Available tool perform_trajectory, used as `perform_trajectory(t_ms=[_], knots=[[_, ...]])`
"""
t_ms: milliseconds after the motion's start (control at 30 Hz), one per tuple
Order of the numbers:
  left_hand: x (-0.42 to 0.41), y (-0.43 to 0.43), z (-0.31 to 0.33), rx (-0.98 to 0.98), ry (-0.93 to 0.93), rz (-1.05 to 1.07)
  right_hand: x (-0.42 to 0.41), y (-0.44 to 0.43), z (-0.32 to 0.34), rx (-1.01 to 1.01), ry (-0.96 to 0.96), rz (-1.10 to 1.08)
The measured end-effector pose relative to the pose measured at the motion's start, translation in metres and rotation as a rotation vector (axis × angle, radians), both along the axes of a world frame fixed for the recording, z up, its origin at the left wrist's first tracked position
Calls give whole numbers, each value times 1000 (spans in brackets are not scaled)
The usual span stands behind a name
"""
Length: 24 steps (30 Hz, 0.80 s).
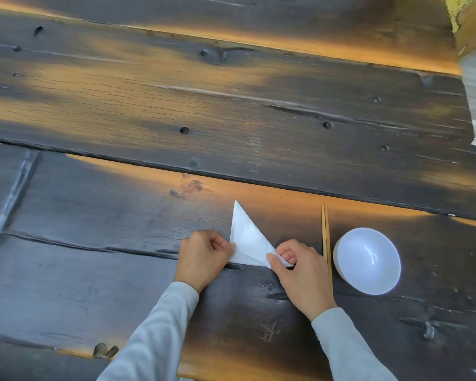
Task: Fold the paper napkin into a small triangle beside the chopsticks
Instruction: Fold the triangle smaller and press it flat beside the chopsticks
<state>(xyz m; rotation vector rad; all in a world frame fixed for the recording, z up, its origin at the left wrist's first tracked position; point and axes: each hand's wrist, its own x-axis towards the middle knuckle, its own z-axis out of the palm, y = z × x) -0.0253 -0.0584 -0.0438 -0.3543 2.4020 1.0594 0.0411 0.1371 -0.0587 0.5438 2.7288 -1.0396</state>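
A white paper napkin (248, 239) lies on the dark wooden table, folded into a triangle with its tip pointing away from me. My left hand (202, 258) pinches its near left corner. My right hand (300, 273) pinches the near right corner between thumb and fingers. A pair of wooden chopsticks (325, 235) lies just right of the napkin, running away from me, its near part hidden behind my right hand.
A white bowl (367, 261) sits right of the chopsticks. The plank table (176, 105) stretches far ahead and to the left. Its right edge runs down the frame's right side. A yellowish object (471, 20) is at the top right corner.
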Motion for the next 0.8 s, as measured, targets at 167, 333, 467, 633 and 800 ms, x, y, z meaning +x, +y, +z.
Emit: perform_trajectory(t_ms=[167,333,467,633,800], knots=[[0,1,3,6,3,1,0,0,1,-6,2,-3],[0,3,5,-4,13,0,-1,3,0,-20,8,-16],[2,3,6,-16,28,-8,1,5,-1,-3,1,-10],[3,4,6,-25,40,-31,1,4,-2,13,-6,-5],[9,7,5,-79,100,-23,1,4,-5,39,3,5]])
